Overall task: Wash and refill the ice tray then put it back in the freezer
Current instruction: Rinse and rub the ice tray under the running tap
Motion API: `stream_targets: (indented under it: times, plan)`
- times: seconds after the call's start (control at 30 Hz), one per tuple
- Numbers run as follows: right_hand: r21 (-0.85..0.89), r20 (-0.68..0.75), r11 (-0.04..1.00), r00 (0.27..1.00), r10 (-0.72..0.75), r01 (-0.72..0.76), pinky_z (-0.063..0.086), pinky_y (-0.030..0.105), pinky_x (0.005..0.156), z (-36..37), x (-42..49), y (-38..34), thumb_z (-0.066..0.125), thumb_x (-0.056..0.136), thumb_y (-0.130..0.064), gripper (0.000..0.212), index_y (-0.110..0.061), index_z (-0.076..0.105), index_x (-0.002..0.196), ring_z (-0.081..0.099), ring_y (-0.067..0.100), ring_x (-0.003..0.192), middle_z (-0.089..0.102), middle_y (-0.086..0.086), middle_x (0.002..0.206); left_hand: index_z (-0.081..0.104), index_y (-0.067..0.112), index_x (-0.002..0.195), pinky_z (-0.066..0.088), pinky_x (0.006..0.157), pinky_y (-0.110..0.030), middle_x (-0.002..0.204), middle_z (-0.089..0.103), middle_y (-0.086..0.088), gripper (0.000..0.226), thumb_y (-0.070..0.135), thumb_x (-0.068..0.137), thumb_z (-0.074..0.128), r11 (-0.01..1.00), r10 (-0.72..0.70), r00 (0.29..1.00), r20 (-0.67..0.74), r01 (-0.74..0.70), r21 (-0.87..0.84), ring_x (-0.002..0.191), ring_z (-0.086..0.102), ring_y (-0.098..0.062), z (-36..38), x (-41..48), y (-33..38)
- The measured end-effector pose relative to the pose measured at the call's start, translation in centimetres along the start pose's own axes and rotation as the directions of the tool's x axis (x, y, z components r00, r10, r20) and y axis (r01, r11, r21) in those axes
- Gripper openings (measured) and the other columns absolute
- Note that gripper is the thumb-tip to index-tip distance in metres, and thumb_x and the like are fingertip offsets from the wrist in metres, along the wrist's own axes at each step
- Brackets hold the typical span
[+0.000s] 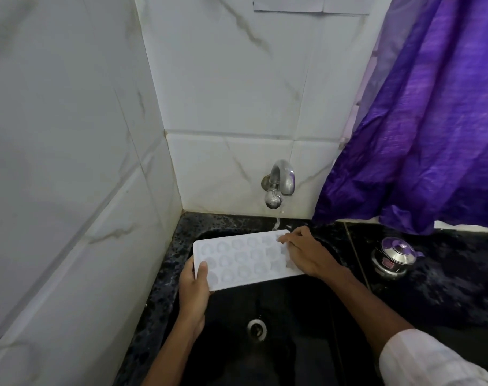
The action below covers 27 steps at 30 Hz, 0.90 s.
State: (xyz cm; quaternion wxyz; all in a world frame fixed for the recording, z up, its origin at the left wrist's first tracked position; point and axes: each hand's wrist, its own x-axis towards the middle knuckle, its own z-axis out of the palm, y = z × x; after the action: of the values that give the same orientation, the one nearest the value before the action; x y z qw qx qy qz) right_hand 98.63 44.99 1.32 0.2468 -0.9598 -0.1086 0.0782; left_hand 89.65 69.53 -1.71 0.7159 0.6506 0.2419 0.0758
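Observation:
A white ice tray (pixel 242 259) with several round cups hangs level over the black sink (pixel 265 310). My left hand (pixel 194 291) grips its near left corner, thumb on top. My right hand (pixel 306 253) lies on the tray's right end, fingers curled over the cups there. A thin stream of water falls from the chrome tap (pixel 279 183) onto the tray's far right corner.
White marble tiles form a corner at the left and back. A purple curtain (pixel 421 121) hangs at the right. A steel lidded pot (pixel 393 256) stands on the black counter (pixel 446 296) right of the sink. The sink's drain (pixel 256 328) lies below the tray.

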Motion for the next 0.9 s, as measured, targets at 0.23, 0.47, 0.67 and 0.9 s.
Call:
stream_targets:
  times: [0.23, 0.47, 0.67, 0.9]
  plan:
    - [-0.077, 0.070, 0.996, 0.996, -0.048, 0.053, 0.048, 0.036, 0.098, 0.2, 0.7, -0.9, 0.033, 0.103, -0.026, 0.037, -0.029, 0.054, 0.133, 0.059, 0.016, 0.098, 0.036, 0.000, 0.127, 0.057, 0.019, 0.129, 0.057, 0.088, -0.049, 0.116, 0.069, -0.001, 0.027, 0.017, 0.104, 0.046, 0.999, -0.028, 0.999, -0.041, 0.026, -0.048, 0.100, 0.068, -0.021, -0.3, -0.4, -0.3]
    - [-0.028, 0.035, 0.997, 0.997, -0.067, 0.068, 0.047, 0.029, 0.097, 0.0, 1.0, -1.7, 0.034, 0.104, -0.028, 0.033, -0.025, 0.055, 0.129, 0.056, 0.014, 0.100, 0.038, -0.001, 0.127, 0.057, 0.017, 0.125, 0.060, 0.076, -0.043, 0.117, 0.068, -0.004, 0.025, 0.014, 0.103, 0.047, 0.992, -0.058, 0.998, -0.026, 0.054, -0.112, 0.100, 0.068, -0.024, -0.7, -0.2, 0.5]
    - [0.068, -0.034, 0.995, 0.997, -0.064, 0.067, 0.054, 0.018, 0.073, -0.4, 1.4, -2.1, 0.037, 0.104, -0.024, 0.027, -0.016, 0.057, 0.120, 0.056, 0.011, 0.091, 0.042, 0.002, 0.124, 0.062, 0.017, 0.120, 0.057, 0.069, -0.034, 0.114, 0.071, -0.003, 0.023, 0.014, 0.104, 0.047, 0.985, -0.092, 0.995, 0.026, 0.095, -0.147, 0.100, 0.070, -0.023, -1.3, -0.6, 1.5]
    - [0.052, -0.075, 0.990, 0.989, -0.127, 0.131, 0.053, 0.035, 0.089, -0.7, 1.3, -1.9, 0.044, 0.102, -0.023, 0.022, -0.039, 0.052, 0.089, 0.056, 0.022, 0.100, 0.042, 0.002, 0.119, 0.067, 0.019, 0.101, 0.057, 0.068, -0.035, 0.105, 0.073, -0.003, 0.024, 0.013, 0.104, 0.044, 0.983, -0.096, 0.995, 0.020, 0.098, -0.155, 0.094, 0.071, -0.023, -1.3, -1.0, 2.0]
